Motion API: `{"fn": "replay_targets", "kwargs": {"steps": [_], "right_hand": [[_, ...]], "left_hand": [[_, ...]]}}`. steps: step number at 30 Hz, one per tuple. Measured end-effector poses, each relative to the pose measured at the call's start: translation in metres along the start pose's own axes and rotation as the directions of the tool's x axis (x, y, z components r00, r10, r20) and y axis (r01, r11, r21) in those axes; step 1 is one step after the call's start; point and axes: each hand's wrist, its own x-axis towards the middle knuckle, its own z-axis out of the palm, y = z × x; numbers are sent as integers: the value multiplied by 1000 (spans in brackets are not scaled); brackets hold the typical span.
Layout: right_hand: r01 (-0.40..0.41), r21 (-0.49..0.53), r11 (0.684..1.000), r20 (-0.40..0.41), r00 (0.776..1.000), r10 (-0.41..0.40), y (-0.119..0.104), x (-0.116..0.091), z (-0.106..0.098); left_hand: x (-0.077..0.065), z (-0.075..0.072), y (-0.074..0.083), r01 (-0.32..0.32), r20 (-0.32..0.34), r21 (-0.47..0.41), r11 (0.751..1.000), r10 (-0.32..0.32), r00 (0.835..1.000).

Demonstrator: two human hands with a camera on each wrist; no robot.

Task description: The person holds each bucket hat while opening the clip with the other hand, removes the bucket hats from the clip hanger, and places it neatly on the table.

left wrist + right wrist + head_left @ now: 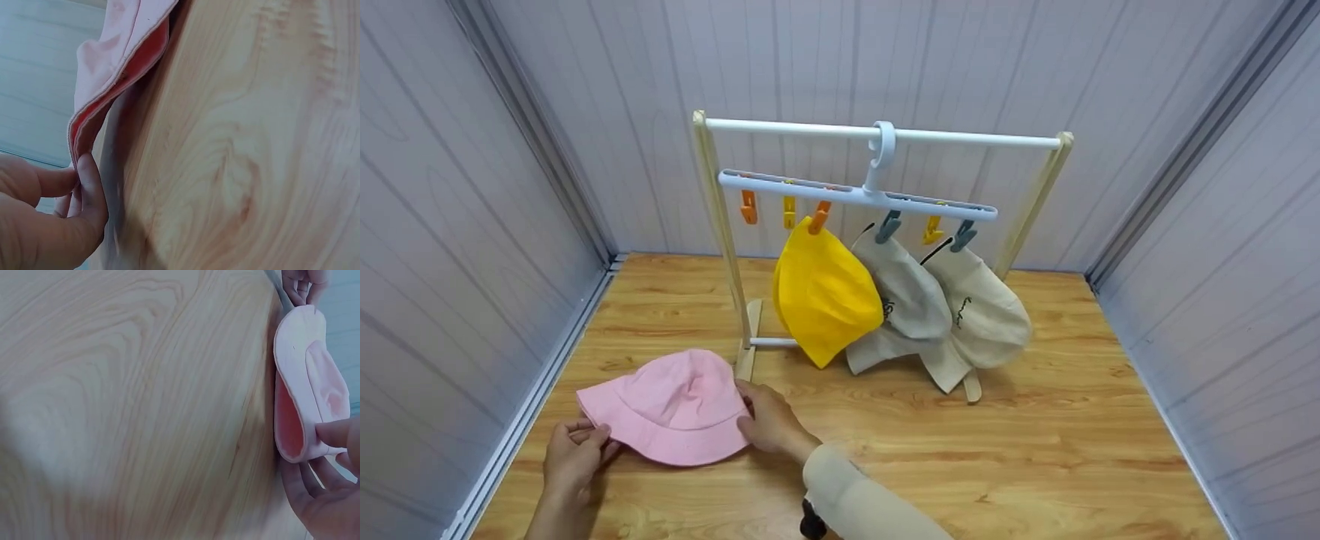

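Note:
A pink bucket hat (675,409) is held low over the wooden floor, at the front left of the head view. My left hand (574,457) pinches its brim at the left end between thumb and fingers; the left wrist view shows the folded brim edge (93,107) in that pinch. At the right end, my right hand (772,420) grips the brim, thumb on the near face and fingers beneath, as the right wrist view shows. Between the brim layers the darker pink inside (289,424) is visible.
Behind stands a wooden rack (720,225) with a white top bar (795,129). From it hangs a clip hanger (855,196) with orange, yellow and grey clips. Clipped on are a yellow hat (829,292), a grey hat (904,289) and a cream hat (990,315). Pale panel walls enclose the floor.

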Motion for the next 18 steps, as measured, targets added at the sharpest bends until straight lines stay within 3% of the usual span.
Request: {"fn": "replay_targets", "kwargs": {"steps": [8, 11, 18], "right_hand": [[-35, 25, 999, -97, 995, 38, -4, 8, 3], [-7, 6, 1000, -131, 991, 7, -5, 10, 5], [56, -29, 998, -102, 993, -58, -4, 11, 8]], "left_hand": [[3, -8, -2, 57, -22, -5, 998, -57, 998], [3, -11, -1, 88, -36, 2, 996, -88, 995], [5, -18, 1, 137, -61, 7, 991, -136, 989]]}}
